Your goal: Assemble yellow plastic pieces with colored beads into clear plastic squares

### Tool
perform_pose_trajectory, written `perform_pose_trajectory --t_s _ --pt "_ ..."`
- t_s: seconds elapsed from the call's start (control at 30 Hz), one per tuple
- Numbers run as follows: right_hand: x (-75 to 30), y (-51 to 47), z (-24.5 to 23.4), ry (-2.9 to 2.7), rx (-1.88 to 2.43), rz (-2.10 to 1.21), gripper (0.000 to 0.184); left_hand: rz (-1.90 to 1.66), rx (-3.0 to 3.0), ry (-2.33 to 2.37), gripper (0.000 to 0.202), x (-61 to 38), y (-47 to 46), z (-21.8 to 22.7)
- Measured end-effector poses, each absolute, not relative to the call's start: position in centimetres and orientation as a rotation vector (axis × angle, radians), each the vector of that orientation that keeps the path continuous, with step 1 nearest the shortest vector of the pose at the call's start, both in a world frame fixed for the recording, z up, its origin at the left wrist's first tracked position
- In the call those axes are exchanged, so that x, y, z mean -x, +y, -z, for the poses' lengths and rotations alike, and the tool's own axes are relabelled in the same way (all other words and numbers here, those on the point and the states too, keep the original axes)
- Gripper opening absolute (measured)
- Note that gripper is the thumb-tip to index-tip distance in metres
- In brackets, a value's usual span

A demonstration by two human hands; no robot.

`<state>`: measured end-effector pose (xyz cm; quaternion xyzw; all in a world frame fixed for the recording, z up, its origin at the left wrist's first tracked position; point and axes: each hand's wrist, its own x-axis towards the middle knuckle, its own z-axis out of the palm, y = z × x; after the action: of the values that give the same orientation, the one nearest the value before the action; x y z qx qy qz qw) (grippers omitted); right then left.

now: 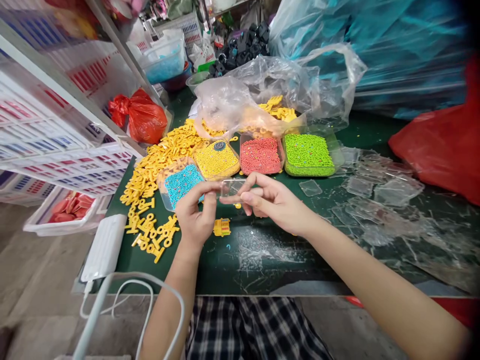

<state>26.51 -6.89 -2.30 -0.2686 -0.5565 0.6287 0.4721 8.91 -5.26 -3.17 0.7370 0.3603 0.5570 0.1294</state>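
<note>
A person's left hand [195, 215] and right hand [275, 202] are holding a small clear rectangular plastic case [230, 187] between them, each grip pinching one end with thumb and fingertips closed on it. The case is hovering just above the dark green tabletop [262, 260], in front of four clear trays that are holding blue beads [182, 182], yellow beads [217, 160], red beads [260, 155] and green beads [308, 154]. A small yellow plastic block [222, 227] is lying on the tabletop just beneath the hands, a heap of yellow key-shaped plastic pieces [150, 175] is spreading to the left, and loose clear plastic shells [378, 200] are lying to the right.
</note>
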Motion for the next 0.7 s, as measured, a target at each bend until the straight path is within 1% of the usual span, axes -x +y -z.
perform_pose_trajectory --t_s 0.2,0.3,0.4,0.47,0.53,0.57,0.6,0.7 --pt "-26.2 -6.9 2.2 -1.366 0.663 -1.501 0.036 -1.629 -2.119 1.036 0.025 -9.0 -5.8 3.2" --pt "-26.2 -7.0 2.1 -1.355 0.663 -1.453 0.038 -1.627 -2.105 1.058 0.025 -9.2 -6.0 2.9" --pt "-25.9 -7.3 2.2 -1.304 0.645 -1.397 0.037 -1.548 -2.092 1.077 0.029 -9.4 -5.8 2.5" --pt "-25.7 -7.6 2.2 -1.245 0.635 -1.368 0.036 -1.401 -2.053 1.102 0.043 -9.4 -5.6 2.3" --pt "-25.6 -7.7 2.3 -1.174 0.62 -1.346 0.035 -1.179 -2.012 1.131 0.059 -9.6 -5.5 2.2" --pt "-25.5 -7.8 2.3 -1.137 0.612 -1.337 0.035 -1.052 -2.009 1.141 0.063 -9.7 -5.4 2.2" --pt "-25.4 -7.7 2.3 -1.098 0.602 -1.33 0.036 -0.924 -2.027 1.145 0.064 -9.8 -5.4 2.2" --pt "-25.3 -7.6 2.2 -0.966 0.604 -1.347 0.038 -0.603 -2.191 1.084 0.057 -10.4 -5.5 2.5"
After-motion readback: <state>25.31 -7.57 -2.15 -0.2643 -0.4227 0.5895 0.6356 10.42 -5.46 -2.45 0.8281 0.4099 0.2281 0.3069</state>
